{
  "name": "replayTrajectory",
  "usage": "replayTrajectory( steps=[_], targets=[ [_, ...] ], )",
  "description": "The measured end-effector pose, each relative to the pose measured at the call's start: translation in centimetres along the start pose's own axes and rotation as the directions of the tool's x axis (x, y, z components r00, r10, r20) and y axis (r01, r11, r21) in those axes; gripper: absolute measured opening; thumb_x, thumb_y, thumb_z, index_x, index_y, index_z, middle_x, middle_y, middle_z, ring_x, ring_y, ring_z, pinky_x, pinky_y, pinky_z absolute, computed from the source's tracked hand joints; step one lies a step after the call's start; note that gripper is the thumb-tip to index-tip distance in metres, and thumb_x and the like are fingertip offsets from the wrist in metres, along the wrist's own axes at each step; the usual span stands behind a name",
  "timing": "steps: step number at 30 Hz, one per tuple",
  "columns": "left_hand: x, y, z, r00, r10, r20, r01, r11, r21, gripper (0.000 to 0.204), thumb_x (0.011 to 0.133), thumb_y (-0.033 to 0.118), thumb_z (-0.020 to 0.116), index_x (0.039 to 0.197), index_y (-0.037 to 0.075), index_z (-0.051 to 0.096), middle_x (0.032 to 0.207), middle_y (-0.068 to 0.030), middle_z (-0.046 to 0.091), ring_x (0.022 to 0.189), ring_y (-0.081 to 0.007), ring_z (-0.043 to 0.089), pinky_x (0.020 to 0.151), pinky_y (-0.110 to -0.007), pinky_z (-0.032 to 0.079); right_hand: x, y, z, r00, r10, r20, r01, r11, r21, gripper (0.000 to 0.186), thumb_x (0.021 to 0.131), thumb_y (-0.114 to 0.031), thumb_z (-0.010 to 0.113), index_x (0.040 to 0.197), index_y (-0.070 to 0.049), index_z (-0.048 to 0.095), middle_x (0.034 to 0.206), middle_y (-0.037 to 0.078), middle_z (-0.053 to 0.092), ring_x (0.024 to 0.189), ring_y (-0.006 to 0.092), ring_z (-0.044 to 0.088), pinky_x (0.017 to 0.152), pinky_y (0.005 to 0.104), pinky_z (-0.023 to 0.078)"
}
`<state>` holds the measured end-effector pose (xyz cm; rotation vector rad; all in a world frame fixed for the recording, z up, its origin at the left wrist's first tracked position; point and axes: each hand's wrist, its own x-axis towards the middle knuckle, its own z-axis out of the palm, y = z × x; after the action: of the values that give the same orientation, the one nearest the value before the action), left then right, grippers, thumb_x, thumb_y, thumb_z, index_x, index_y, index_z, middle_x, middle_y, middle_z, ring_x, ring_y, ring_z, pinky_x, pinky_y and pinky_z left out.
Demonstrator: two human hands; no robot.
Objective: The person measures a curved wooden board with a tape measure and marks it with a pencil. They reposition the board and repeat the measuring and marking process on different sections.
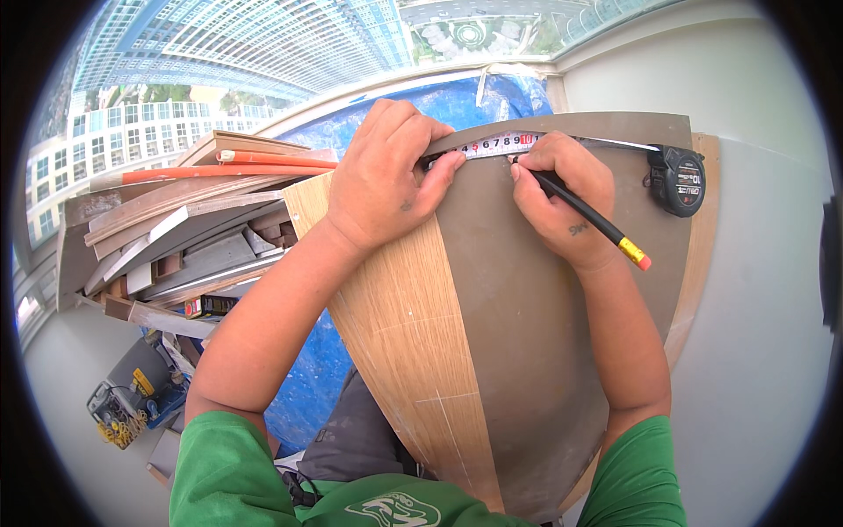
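A brown panel (544, 307) lies in front of me beside a light wood-grain strip (408, 325). Across the panel's far end stretches the pale blade of a tape measure (496, 144); its black case (679, 181) rests at the far right of the panel. My left hand (386, 176) grips the blade's left end at the panel's edge, its thumb over the blade. In my right hand (566, 189) is a black pencil (584, 211) with a yellow band and pink eraser. Its tip points at the panel just below the blade, and the fingers cover that spot partly.
Stacked board offcuts (184, 228) fill the left side, with orange rods (228, 169) on top. A grey and yellow machine (132, 386) stands on the floor at lower left. Blue sheeting (307, 378) lies underneath. Windows rise beyond; a pale wall (676, 70) is at right.
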<state>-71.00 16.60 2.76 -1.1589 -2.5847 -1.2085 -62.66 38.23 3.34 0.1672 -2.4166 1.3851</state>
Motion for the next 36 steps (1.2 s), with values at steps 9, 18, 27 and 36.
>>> replayTrajectory(
  steps=[9, 18, 27, 36],
  targets=[
    [-0.04, -0.02, 0.08, 1.000, -0.002, -0.002, 0.002, 1.000, -0.002, 0.024, 0.081, 0.007, 0.083, 0.099, 0.001, 0.068, 0.088, -0.0092, 0.057, 0.086, -0.0283, 0.055, 0.072, -0.037, 0.048, -0.23, -0.08, 0.10, 1.000, -0.015, 0.000, 0.015, 0.999, -0.042, 0.018, 0.073, 0.006, 0.071, 0.082, -0.003, 0.059, 0.075, 0.011, 0.059, 0.069, 0.0316, 0.060, 0.066, 0.0391, 0.049],
    [0.02, 0.05, 0.04, 1.000, -0.005, -0.001, 0.005, 1.000, -0.002, 0.024, 0.081, 0.007, 0.083, 0.099, 0.001, 0.068, 0.088, -0.0092, 0.058, 0.084, -0.0283, 0.055, 0.072, -0.037, 0.048, -0.15, -0.20, -0.05, 0.999, -0.040, 0.013, 0.040, 0.999, -0.032, 0.021, 0.071, 0.009, 0.072, 0.081, -0.004, 0.059, 0.076, 0.011, 0.060, 0.071, 0.0317, 0.061, 0.068, 0.0391, 0.049],
    [0.06, 0.07, 0.01, 1.000, -0.004, -0.001, 0.004, 1.000, -0.001, 0.024, 0.081, 0.007, 0.083, 0.099, 0.001, 0.068, 0.087, -0.0094, 0.057, 0.085, -0.0285, 0.055, 0.071, -0.037, 0.048, -0.45, 0.00, 0.05, 0.999, -0.026, -0.042, 0.027, 0.999, 0.021, 0.021, 0.071, 0.009, 0.073, 0.083, -0.003, 0.060, 0.075, 0.011, 0.061, 0.068, 0.0300, 0.060, 0.065, 0.0374, 0.049],
    [0.04, 0.08, 0.00, 1.000, -0.006, 0.005, 0.006, 1.000, 0.003, 0.024, 0.081, 0.007, 0.083, 0.099, 0.001, 0.068, 0.088, -0.0091, 0.057, 0.086, -0.0283, 0.055, 0.072, -0.037, 0.048, -0.39, 0.09, 0.13, 0.999, -0.046, -0.029, 0.046, 0.999, 0.012, 0.021, 0.072, 0.009, 0.073, 0.083, -0.003, 0.060, 0.076, 0.011, 0.063, 0.069, 0.0304, 0.061, 0.067, 0.0381, 0.050]
  ],
)
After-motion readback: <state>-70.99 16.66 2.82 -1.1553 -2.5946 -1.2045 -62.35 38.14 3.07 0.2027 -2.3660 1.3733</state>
